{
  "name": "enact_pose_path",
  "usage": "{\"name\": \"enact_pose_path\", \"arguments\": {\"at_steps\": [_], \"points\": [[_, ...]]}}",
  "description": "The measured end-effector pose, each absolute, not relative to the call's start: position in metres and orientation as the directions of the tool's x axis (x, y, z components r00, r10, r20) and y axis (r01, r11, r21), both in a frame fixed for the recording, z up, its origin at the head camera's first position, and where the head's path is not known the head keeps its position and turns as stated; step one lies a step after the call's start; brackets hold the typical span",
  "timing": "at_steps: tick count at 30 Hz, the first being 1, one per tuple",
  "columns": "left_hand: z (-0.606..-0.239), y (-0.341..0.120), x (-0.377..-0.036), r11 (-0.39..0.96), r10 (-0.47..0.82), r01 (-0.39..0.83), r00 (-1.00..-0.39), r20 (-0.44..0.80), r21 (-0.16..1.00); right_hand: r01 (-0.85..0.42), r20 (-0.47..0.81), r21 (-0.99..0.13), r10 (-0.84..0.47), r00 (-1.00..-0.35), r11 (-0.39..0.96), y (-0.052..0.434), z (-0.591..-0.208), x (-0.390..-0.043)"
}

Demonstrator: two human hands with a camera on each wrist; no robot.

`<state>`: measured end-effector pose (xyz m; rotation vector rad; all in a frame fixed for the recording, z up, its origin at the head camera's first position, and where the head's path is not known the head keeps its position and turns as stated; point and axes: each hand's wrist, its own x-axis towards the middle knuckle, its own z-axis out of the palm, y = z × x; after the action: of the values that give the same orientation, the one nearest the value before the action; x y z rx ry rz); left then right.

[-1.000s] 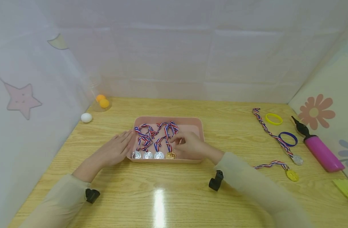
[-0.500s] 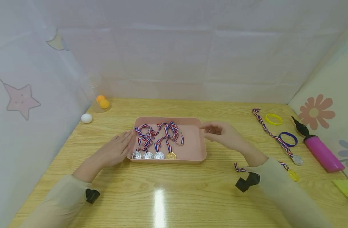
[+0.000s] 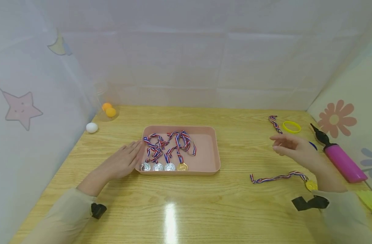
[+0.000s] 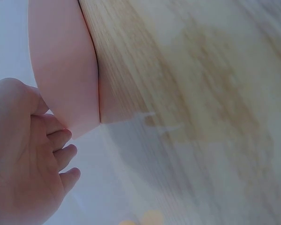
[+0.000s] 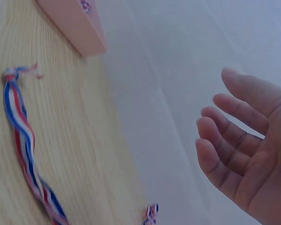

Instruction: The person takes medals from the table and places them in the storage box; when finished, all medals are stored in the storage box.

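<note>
A pink tray (image 3: 208, 157) holds three silver medals (image 3: 169, 167) and one gold medal (image 3: 182, 167) along its front side, their striped ribbons bunched behind them. My left hand (image 3: 120, 162) lies against the tray's left edge with fingers extended; in the left wrist view its fingertips are right at the rim. Off to the right, my right hand (image 3: 300, 152) is in the air, fingers loosely bent and holding nothing. It hides the disc of a medal whose striped ribbon (image 3: 274, 123) shows behind it. Nearer me lies another gold medal (image 3: 310, 185), ribbon stretched leftward.
Beyond the right hand are a yellow wristband (image 3: 291, 126), a partly covered blue wristband (image 3: 312, 145) and a pink balloon pump (image 3: 345, 162). A yellow shuttlecock (image 3: 370, 203) is at the right edge. At back left sit a white egg-shaped object (image 3: 91, 127) and two orange balls (image 3: 110, 112).
My right hand has left the tray, its fingers letting go of a ribbon there, and travelled right over the loose medals. The left hand has stayed at the tray's edge.
</note>
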<state>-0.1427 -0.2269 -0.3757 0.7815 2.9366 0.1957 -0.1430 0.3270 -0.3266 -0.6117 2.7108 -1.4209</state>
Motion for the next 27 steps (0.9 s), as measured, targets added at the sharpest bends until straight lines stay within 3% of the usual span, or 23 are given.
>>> {"name": "enact_pose_path", "arguments": {"at_steps": [7, 14, 23, 27], "points": [[-0.376, -0.227, -0.142, 0.861, 0.498, 0.485, -0.865, -0.059, 0.156, -0.184, 0.004, -0.748, -0.273, -0.962, 0.637, 0.388, -0.351, -0.124], [-0.377, -0.227, -0.142, 0.861, 0.499, 0.486, -0.865, -0.057, 0.151, -0.131, -0.131, -0.692, -0.302, -0.944, 0.71, 0.437, -0.387, -0.115], [-0.377, -0.228, -0.142, 0.857, 0.505, 0.494, -0.862, -0.05, 0.148, -0.216, -0.049, -0.574, -0.296, -0.954, 0.79, 0.446, -0.408, -0.107], [-0.377, -0.228, -0.142, 0.856, 0.505, 0.494, -0.862, -0.046, 0.154, -0.191, -0.093, -0.52, -0.277, -0.956, 0.833, 0.442, -0.404, -0.105]]}}
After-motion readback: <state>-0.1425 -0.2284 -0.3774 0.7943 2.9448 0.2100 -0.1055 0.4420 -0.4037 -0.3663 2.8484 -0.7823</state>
